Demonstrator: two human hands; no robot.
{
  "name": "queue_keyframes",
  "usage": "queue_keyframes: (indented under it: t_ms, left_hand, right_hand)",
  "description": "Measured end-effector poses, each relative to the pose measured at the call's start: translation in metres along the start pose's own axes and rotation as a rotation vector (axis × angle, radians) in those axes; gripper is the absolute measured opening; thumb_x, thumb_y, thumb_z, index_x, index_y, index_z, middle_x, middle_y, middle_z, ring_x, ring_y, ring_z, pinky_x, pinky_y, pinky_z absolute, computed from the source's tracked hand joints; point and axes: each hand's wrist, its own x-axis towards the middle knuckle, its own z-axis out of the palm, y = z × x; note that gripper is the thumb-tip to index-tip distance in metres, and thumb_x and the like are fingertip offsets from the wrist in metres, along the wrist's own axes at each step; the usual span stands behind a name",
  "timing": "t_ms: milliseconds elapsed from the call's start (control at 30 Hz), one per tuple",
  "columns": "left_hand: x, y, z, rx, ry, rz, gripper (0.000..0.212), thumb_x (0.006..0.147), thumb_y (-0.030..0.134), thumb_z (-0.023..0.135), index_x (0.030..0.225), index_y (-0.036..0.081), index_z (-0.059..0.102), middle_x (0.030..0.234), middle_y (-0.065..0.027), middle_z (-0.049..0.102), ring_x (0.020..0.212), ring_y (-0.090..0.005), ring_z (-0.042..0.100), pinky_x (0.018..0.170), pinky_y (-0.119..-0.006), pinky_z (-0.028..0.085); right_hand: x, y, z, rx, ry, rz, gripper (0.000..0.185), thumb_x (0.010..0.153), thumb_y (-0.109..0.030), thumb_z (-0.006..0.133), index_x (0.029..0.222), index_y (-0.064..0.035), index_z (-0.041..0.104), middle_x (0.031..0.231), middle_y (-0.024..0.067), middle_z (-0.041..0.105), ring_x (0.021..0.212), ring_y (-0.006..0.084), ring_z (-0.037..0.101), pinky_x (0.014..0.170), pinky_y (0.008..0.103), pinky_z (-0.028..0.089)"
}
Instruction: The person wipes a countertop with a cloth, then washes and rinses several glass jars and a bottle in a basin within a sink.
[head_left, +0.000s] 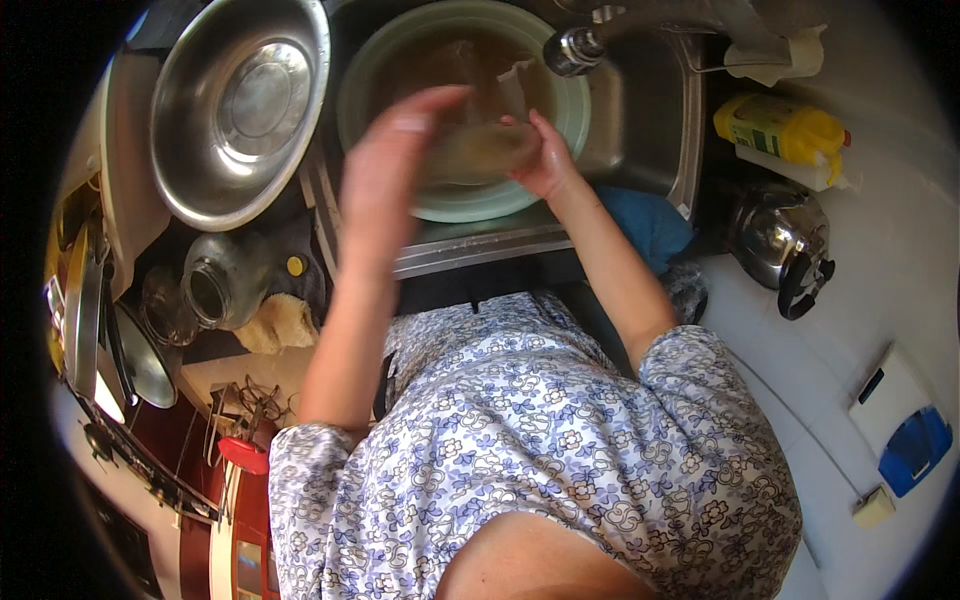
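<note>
A pale green plastic basin (491, 210) of brownish, murky water stands in a stainless steel sink. My right hand (547, 161) grips the right end of a rounded, pale object (484, 150), possibly a bowl, over the water. Motion blurs this object, so its exact kind cannot be told. Over the basin's left side, my left hand (394, 157) is raised beside it and strongly blurred. Whether its fingers hold anything is unclear. A pale strip (514, 79) shows in the water. The faucet head (574, 52) hangs at the basin's upper right rim.
Left of the sink sits a large steel basin (180, 135), above a glass jar (214, 285), a yellow cap (297, 265) and a fluffy cloth (277, 324). On the right are a blue cloth (645, 225), a yellow bottle (784, 129) and a steel kettle (780, 229).
</note>
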Motion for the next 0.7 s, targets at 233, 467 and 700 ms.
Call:
queue_keyframes:
  t_ms: [233,467,700]
  left_hand:
    - [-0.005,-0.023,-0.035,-0.048,0.124,-0.087,0.042,0.089,0.027,0.038,0.117,-0.001,0.052,0.115,-0.0139,0.056,0.110,-0.0223,0.050,0.095,-0.034,0.036]
    - [-0.010,-0.074,-0.032,-0.385,0.135,-0.564,0.045,0.092,0.037,0.037,0.119,0.003,0.051,0.111,-0.0130,0.056,0.109,-0.0219,0.050,0.078,-0.036,0.049]
    - [-0.014,-0.098,-0.013,-0.479,0.039,-0.491,0.043,0.094,0.035,0.036,0.117,0.003,0.052,0.116,-0.0125,0.053,0.104,-0.0198,0.051,0.085,-0.035,0.046]
  right_hand:
    - [-0.005,-0.003,0.014,-0.061,0.215,-0.140,0.027,0.081,-0.034,0.051,0.091,-0.0097,0.058,0.095,0.0085,0.061,0.092,0.0240,0.056,0.082,0.0409,0.043]
    - [-0.040,-0.057,0.023,-0.220,0.029,-0.615,0.020,0.081,-0.023,0.051,0.091,-0.0074,0.059,0.095,0.0046,0.059,0.095,0.0192,0.052,0.084,0.0321,0.040]
    - [-0.061,-0.084,0.031,-0.347,0.017,-0.710,0.021,0.081,-0.018,0.051,0.096,-0.0059,0.058,0.100,0.0051,0.058,0.097,0.0179,0.052,0.084,0.0307,0.041]
